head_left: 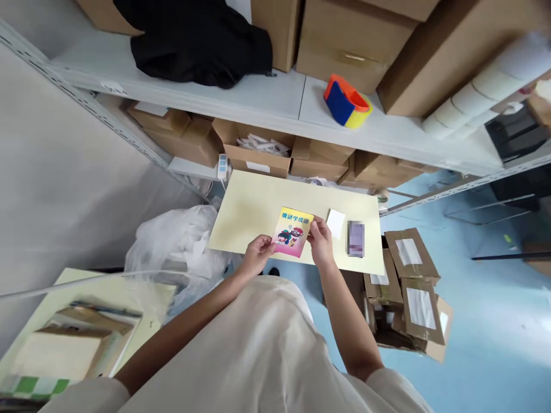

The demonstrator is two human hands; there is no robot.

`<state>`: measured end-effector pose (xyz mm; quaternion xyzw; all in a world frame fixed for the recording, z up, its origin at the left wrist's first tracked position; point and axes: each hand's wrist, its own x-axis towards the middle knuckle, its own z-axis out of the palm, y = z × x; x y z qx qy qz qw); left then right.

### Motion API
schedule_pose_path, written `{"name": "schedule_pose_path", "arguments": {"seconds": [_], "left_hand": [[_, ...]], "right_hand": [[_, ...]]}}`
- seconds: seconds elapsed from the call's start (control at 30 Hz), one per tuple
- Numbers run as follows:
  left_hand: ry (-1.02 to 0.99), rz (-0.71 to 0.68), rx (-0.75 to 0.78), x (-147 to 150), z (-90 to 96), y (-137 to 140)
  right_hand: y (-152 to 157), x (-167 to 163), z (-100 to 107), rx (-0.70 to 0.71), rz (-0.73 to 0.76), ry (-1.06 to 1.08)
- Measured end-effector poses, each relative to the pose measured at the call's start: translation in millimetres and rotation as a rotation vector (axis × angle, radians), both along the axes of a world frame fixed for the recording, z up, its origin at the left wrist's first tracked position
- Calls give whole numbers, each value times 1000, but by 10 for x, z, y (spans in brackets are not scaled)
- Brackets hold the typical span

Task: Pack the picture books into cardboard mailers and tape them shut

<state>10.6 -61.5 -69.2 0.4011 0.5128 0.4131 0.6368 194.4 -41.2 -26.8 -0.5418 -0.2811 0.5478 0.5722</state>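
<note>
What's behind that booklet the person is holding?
Around the booklet, the pale yellow table shows behind it. The patch directly behind is covered, so I can't tell what's there.

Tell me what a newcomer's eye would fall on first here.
Probably the yellow-and-pink card or booklet, held between the left hand and right hand over the pale table. Next come the orange, blue and yellow loop on the shelf above and the black cloth to its left.

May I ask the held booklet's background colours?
The booklet is yellow above, pink below; head view.
</note>
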Motion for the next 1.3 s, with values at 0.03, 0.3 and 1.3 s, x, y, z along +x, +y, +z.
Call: {"name": "schedule_pose_path", "arguments": {"seconds": [0.03,0.3,1.3], "left_hand": [[-11,6,-2,-39,-11,68],[-86,137,-102,-357,-77,529],[-136,-111,-93,-684,-3,592]], "right_hand": [[93,2,7,-1,-16,-52],[562,-106,-105,-24,42,-264],[467,-233,92,-117,105,-328]]}}
